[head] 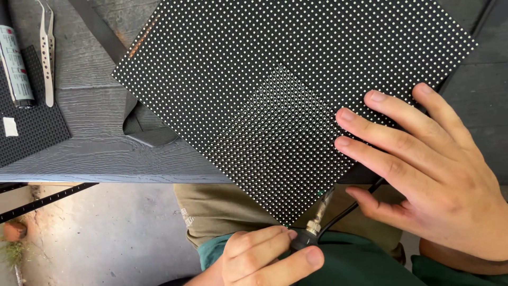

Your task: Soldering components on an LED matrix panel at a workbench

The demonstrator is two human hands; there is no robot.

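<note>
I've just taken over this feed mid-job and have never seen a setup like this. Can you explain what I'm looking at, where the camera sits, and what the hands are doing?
There is no machine here: it is one person's two bare hands, filmed by a camera on their head looking down. On the dark wooden table lies a black square panel covered in a grid of tiny white dots, turned cornerwise and hanging slightly over the edge. The right hand lies flat on the panel's right side. The left hand grips a dark-handled tool with a metal tip and a black cable, its tip at the panel's lower corner; it looks like a soldering iron. At the far left lie metal tweezers, a tube-shaped container and a smaller dotted panel piece.
</note>
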